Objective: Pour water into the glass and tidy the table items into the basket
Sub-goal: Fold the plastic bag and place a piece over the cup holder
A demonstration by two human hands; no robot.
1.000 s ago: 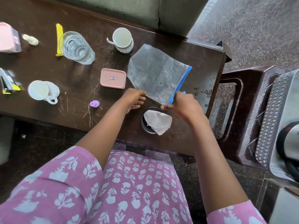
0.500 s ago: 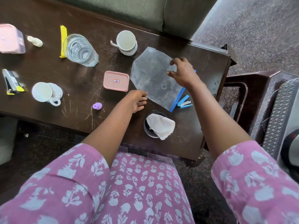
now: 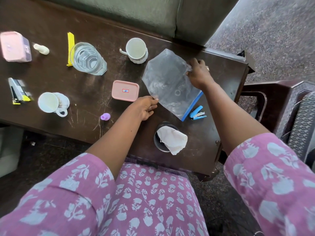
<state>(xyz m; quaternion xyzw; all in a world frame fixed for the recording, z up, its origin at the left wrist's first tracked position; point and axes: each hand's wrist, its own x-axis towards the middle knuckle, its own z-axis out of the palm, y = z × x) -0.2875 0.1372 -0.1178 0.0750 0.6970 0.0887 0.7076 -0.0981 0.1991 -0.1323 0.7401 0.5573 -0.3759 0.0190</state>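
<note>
1. The table (image 3: 51, 86) is dark brown wood with many pale scratches.
2. A grey-green sofa (image 3: 136, 14) stands behind the table. The floor (image 3: 272, 31) to the right is grey and speckled.
3. A brown plastic chair (image 3: 272, 103) is just beside the table's right end. A grey wall full of little holes (image 3: 303, 125) shows past it; I cannot tell if this is the basket.
4. The glass (image 3: 87, 58) stands upright on the far left part of the table, with water in it. A yellow clip (image 3: 70, 48) lies touching its left side.
5. A clear plastic bag (image 3: 167, 79) with a blue strip lies flat on the table.
6. The right hand (image 3: 199, 74) has its fingers curled and pinches the bag's far right edge.
7. The left hand (image 3: 144, 108) has its fingers almost straight, with the tips on the bag's near left corner.
8. A pink lid (image 3: 125, 90) lies just left of the bag, and a blue stapler (image 3: 197, 113) lies by the bag's blue strip.
9. A white cloth (image 3: 172, 140) sits in a dark round pot (image 3: 157, 140) near the table's front edge.
</note>
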